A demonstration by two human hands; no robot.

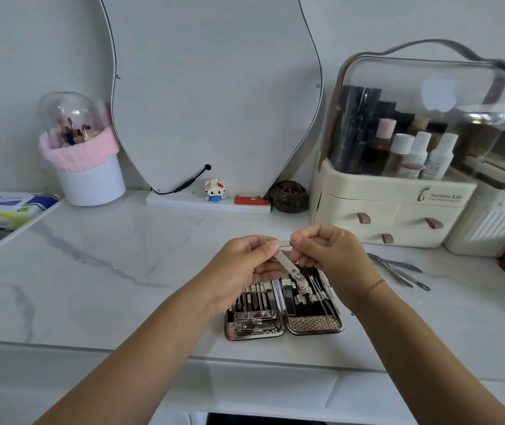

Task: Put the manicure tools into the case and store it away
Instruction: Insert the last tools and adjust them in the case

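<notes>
An open manicure case (315, 325) lies flat on the marble counter near its front edge, with several metal tools strapped into both halves. Above it I hold a small silver folding tool (288, 261), apparently a nail clipper with its lever swung out. My left hand (246, 265) pinches one end and my right hand (327, 250) grips the other. A few loose metal tools (398, 268), among them scissors or nippers, lie on the counter to the right of the case.
A cream cosmetics organiser (392, 210) with drawers and a clear dome stands at the back right. Behind the case lean a curved mirror (214, 87), a small figurine (214, 190) and a dark round jar (289, 196). A brush holder (85, 167) is back left.
</notes>
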